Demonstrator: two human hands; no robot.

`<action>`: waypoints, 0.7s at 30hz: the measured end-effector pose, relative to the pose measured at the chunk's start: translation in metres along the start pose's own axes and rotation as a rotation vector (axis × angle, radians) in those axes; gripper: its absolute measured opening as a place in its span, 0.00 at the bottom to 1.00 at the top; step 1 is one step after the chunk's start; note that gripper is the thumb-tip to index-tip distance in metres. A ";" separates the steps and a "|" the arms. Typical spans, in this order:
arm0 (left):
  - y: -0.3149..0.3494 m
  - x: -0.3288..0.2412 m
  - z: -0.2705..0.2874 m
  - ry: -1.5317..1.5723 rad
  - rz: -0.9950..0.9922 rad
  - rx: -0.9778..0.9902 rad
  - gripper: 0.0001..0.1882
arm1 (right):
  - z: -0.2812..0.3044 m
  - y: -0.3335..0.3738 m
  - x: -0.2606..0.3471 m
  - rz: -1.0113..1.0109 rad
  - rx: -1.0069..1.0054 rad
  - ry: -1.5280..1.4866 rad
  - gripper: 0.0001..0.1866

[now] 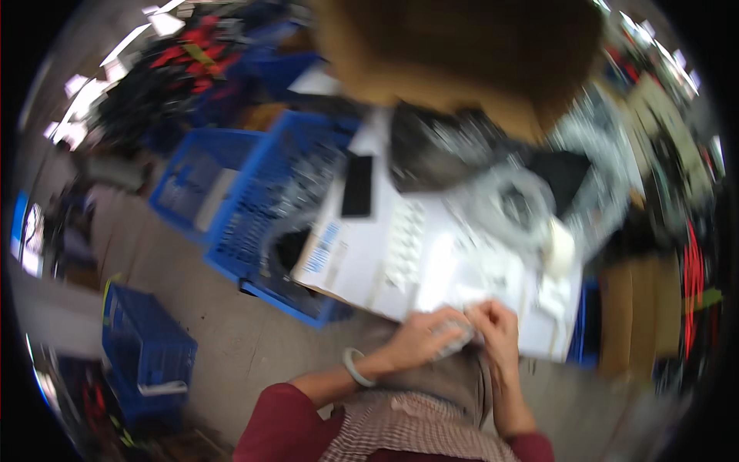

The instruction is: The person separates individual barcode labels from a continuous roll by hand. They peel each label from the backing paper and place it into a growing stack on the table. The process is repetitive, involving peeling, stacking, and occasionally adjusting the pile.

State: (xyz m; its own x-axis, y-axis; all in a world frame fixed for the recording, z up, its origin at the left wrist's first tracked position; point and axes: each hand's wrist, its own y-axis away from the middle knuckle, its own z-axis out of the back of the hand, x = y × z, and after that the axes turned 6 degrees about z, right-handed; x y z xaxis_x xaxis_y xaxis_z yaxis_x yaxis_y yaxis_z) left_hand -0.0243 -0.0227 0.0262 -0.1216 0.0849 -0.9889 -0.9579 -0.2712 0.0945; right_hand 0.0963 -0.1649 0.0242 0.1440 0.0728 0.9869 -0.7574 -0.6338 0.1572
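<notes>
The left grip holds a pale bundle, maybe light, soft; best pinched beside the right grip, whose hold I can't tell.

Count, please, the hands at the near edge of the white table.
2: the left hand, holding a pale item, and the right hand just beside it. I see no sign of others hidden.

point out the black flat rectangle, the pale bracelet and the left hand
Black flat rectangle (357,186): head view, middle of its face.
Pale bracelet (350,366): head view, left side of the band.
Left hand (416,339): head view, back of the hand.
</notes>
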 end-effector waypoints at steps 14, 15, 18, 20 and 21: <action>-0.002 0.016 -0.031 0.236 0.386 0.131 0.19 | 0.037 0.036 -0.022 0.248 0.009 0.221 0.10; -0.005 0.014 -0.032 0.276 0.401 0.113 0.18 | 0.036 0.033 -0.025 0.215 0.004 0.156 0.10; -0.008 0.014 -0.031 0.273 0.415 0.114 0.17 | 0.037 0.027 -0.031 0.155 0.030 0.038 0.11; -0.009 0.010 -0.029 0.226 0.415 0.122 0.15 | 0.040 0.025 -0.030 0.170 0.104 0.060 0.11; -0.011 0.006 -0.029 0.201 0.417 0.130 0.15 | 0.043 0.023 -0.030 0.227 0.082 0.109 0.11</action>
State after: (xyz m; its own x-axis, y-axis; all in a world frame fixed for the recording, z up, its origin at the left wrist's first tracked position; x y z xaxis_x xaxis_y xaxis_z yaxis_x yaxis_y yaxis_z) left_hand -0.0075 -0.0471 0.0158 -0.4617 -0.1960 -0.8651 -0.8643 -0.1200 0.4884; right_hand 0.1018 -0.2149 -0.0037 -0.0969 0.0011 0.9953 -0.7078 -0.7031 -0.0682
